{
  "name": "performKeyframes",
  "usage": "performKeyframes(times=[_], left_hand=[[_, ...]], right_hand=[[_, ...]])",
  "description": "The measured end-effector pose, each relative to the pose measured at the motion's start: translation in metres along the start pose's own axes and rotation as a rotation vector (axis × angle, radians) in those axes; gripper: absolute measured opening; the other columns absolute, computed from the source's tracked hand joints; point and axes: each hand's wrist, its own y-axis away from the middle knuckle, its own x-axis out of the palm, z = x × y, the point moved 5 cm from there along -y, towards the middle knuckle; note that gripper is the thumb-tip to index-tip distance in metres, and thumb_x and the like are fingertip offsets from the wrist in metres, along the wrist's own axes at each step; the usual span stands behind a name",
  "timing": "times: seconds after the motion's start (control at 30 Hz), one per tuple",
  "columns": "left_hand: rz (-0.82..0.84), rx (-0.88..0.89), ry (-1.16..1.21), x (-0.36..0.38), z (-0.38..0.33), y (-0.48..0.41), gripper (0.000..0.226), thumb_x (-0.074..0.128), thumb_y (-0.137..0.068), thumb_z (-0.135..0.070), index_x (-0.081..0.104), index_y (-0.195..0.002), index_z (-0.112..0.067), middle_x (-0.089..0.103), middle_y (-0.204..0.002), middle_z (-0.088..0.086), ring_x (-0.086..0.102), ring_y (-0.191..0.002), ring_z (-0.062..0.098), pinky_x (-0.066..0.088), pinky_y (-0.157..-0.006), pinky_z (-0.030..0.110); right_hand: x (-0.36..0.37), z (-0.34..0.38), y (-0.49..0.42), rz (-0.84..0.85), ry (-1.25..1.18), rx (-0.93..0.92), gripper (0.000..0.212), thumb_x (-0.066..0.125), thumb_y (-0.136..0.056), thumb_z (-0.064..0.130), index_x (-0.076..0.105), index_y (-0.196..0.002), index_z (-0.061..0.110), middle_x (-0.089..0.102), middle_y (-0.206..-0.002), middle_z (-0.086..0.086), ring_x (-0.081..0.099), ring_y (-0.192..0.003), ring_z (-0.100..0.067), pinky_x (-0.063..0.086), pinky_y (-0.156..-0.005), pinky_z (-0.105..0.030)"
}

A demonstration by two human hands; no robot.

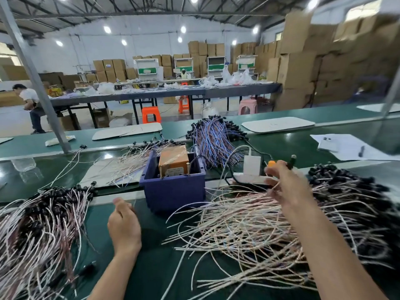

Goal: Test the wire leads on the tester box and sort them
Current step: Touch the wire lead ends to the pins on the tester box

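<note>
The tester box point(173, 191) is a dark blue tub in the middle of the green bench, holding an orange-brown unit point(173, 158) and two upright brass pins point(189, 168). My left hand point(124, 226) hovers just left of the box, fingers loosely curled and holding nothing. My right hand point(287, 187) is blurred above the big right pile of pale wire leads point(249, 230). It pinches one wire lead, whose black end point(292, 161) sticks up over the fingers. A second pile of leads with black ends point(41, 224) lies at the left.
Behind the box lie a loose pale bundle point(132, 161) and a blue-and-red wire bundle point(214, 135). A white power strip with a charger point(252, 167) sits right of the box. Papers, a phone and a pen point(346, 146) lie far right. A metal post point(43, 87) rises at the left.
</note>
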Motion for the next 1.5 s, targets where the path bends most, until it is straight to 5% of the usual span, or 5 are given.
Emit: performKeyframes(times=[0.37, 0.53, 0.83, 1.03, 1.5], left_hand=[[0.087, 0.064, -0.126, 0.002, -0.01, 0.011, 0.07, 0.018, -0.108, -0.042, 0.056, -0.068, 0.002, 0.055, -0.069, 0.015, 0.05, -0.076, 0.034, 0.034, -0.071, 0.041], [0.238, 0.011, -0.054, 0.008, -0.015, 0.017, 0.067, 0.025, -0.107, -0.043, 0.054, -0.064, -0.002, 0.059, -0.062, 0.012, 0.052, -0.062, 0.029, 0.039, -0.061, 0.04], [0.447, 0.116, -0.341, -0.051, -0.041, -0.043, 0.038, 0.039, -0.106, -0.024, 0.064, -0.084, -0.006, 0.068, -0.076, 0.01, 0.063, -0.071, 0.027, 0.053, -0.072, 0.041], [0.402, 0.231, -1.008, -0.107, -0.03, -0.079, 0.034, 0.039, -0.105, -0.039, 0.058, -0.095, -0.013, 0.068, -0.094, 0.009, 0.065, -0.086, 0.029, 0.054, -0.086, 0.042], [0.243, 0.01, -1.262, -0.092, 0.0, -0.087, 0.034, 0.045, -0.1, -0.034, 0.06, -0.12, -0.011, 0.063, -0.126, 0.013, 0.052, -0.123, 0.032, 0.034, -0.104, 0.044]], right_hand=[[-0.058, 0.069, -0.007, -0.279, 0.145, -0.181, 0.075, 0.055, -0.093, 0.027, 0.022, -0.159, 0.017, 0.026, -0.159, -0.006, 0.05, -0.123, -0.027, 0.062, -0.075, -0.033], [-0.051, 0.072, 0.009, -0.345, 0.407, -0.309, 0.078, 0.045, -0.094, 0.034, 0.01, -0.161, 0.014, -0.006, -0.169, -0.005, 0.012, -0.154, -0.03, 0.021, -0.122, -0.052], [0.096, -0.007, 0.09, 0.299, 0.699, -0.744, 0.028, 0.046, -0.103, 0.021, 0.061, -0.126, 0.026, 0.071, -0.091, 0.007, 0.058, -0.055, -0.001, 0.042, -0.048, -0.015], [0.158, -0.118, 0.122, 0.717, 1.022, -0.518, 0.026, 0.044, -0.103, 0.029, 0.063, -0.118, 0.037, 0.073, -0.085, 0.007, 0.065, -0.071, -0.013, 0.054, -0.068, -0.038], [0.151, -0.142, 0.113, 0.643, 0.883, -0.494, 0.025, 0.047, -0.101, 0.023, 0.064, -0.098, 0.042, 0.069, -0.07, 0.012, 0.063, -0.065, -0.005, 0.053, -0.063, -0.031]])
